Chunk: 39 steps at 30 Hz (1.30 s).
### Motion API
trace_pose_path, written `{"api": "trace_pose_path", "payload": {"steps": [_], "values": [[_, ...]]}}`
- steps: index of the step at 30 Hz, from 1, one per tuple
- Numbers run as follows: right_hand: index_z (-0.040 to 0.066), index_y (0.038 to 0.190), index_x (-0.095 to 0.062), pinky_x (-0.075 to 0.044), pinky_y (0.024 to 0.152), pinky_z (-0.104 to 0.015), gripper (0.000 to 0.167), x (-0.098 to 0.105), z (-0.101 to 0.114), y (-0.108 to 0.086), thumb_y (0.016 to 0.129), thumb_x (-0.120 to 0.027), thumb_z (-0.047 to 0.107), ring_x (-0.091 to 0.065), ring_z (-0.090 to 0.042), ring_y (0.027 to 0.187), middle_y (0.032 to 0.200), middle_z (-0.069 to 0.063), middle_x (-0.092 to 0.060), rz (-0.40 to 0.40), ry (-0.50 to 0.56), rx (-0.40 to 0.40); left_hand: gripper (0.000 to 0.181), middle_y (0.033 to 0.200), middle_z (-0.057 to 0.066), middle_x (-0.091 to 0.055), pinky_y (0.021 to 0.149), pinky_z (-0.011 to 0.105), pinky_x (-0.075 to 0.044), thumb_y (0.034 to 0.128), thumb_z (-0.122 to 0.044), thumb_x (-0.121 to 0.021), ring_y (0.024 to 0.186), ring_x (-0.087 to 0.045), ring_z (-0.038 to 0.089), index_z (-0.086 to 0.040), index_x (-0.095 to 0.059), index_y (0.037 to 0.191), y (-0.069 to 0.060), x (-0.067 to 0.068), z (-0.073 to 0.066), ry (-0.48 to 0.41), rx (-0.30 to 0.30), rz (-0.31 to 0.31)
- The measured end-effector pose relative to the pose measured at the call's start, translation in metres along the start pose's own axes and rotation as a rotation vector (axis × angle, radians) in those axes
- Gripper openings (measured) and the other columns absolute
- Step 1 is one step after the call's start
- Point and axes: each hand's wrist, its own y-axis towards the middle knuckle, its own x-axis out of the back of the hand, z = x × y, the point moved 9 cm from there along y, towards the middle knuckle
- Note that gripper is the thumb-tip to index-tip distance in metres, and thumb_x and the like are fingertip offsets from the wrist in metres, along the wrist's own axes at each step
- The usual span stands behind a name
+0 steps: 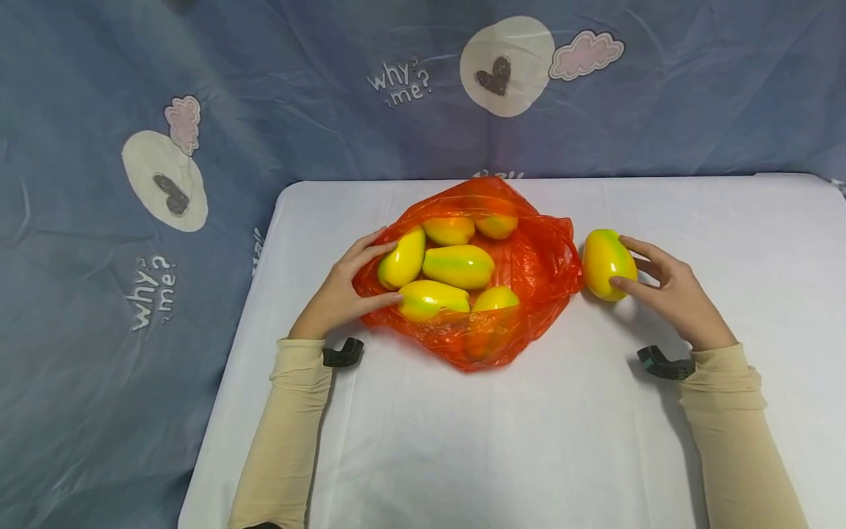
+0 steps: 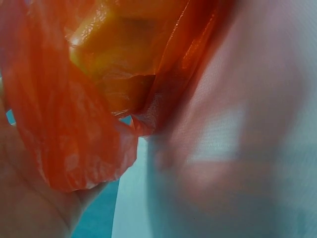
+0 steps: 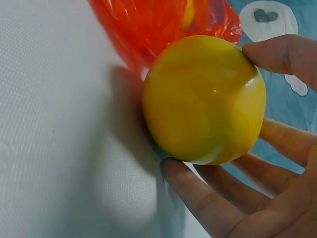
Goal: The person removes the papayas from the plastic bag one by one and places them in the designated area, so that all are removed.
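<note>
A red plastic bag [image 1: 535,272] lies open on the table with several yellow-green mangoes [image 1: 459,266] inside. My left hand [image 1: 340,290] holds the bag's left side, thumb and fingers spread around its edge beside the mangoes; in the left wrist view the bag [image 2: 84,144] drapes over the palm. To the right of the bag, my right hand [image 1: 674,290] grips a single mango [image 1: 604,264] between thumb and fingers. The right wrist view shows this mango [image 3: 203,99] close up, its end towards the camera, with fingertips around its side and the bag behind it.
The table [image 1: 502,455] has a white cover. Behind it and on the left hangs a blue cloth [image 1: 297,95] printed with hearts, clouds and words. Black bands are on both wrists.
</note>
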Motion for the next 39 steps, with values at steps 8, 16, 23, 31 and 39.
{"api": "trace_pose_path", "payload": {"steps": [8,16,23,31,39], "values": [[0.027,0.160,-0.039,-0.030,0.116,-0.076,0.072,0.005,-0.001,-0.001,0.097,-0.073,0.032,-0.037,-0.048,0.149,0.170,-0.004,-0.031,-0.012,-0.017,-0.009,0.075,0.166,-0.013,-0.032,0.126,0.059,-0.028,0.0826,-0.033,-0.089,0.155,-0.031,0.018,-0.034,-0.054,0.149,0.000,0.001,0.001,-0.003,-0.003,-0.003],[0.027,0.161,-0.038,-0.028,0.116,-0.075,0.073,0.008,-0.003,-0.002,0.097,-0.073,0.031,-0.036,-0.048,0.149,0.170,-0.003,-0.031,-0.017,-0.022,-0.011,0.075,0.166,-0.015,-0.032,0.126,0.058,-0.028,0.0828,-0.036,-0.088,0.156,-0.031,0.015,-0.036,-0.054,0.149,0.001,0.000,0.002,0.007,-0.009,-0.006],[0.029,0.160,-0.039,-0.032,0.115,-0.074,0.070,0.015,-0.007,-0.005,0.098,-0.072,0.031,-0.037,-0.045,0.149,0.169,0.004,-0.034,-0.033,-0.030,-0.023,0.075,0.166,-0.014,-0.032,0.126,0.059,-0.028,0.0832,-0.035,-0.088,0.155,-0.031,0.017,-0.034,-0.054,0.149,0.001,-0.001,0.003,0.010,-0.014,-0.003],[0.027,0.161,-0.038,-0.029,0.117,-0.074,0.071,0.015,-0.009,-0.004,0.099,-0.071,0.030,-0.035,-0.047,0.150,0.169,0.003,-0.033,-0.024,-0.021,-0.014,0.074,0.166,-0.015,-0.032,0.127,0.059,-0.028,0.0832,-0.036,-0.088,0.155,-0.031,0.016,-0.036,-0.054,0.149,0.001,0.000,0.003,0.014,-0.014,-0.005],[0.025,0.162,-0.035,-0.025,0.117,-0.076,0.074,0.014,-0.009,-0.004,0.098,-0.072,0.029,-0.035,-0.044,0.151,0.170,-0.002,-0.031,-0.015,-0.008,-0.014,0.074,0.166,-0.015,-0.032,0.127,0.058,-0.028,0.0826,-0.035,-0.088,0.155,-0.031,0.015,-0.035,-0.054,0.149,0.001,0.000,0.000,0.013,-0.016,-0.004]]}}
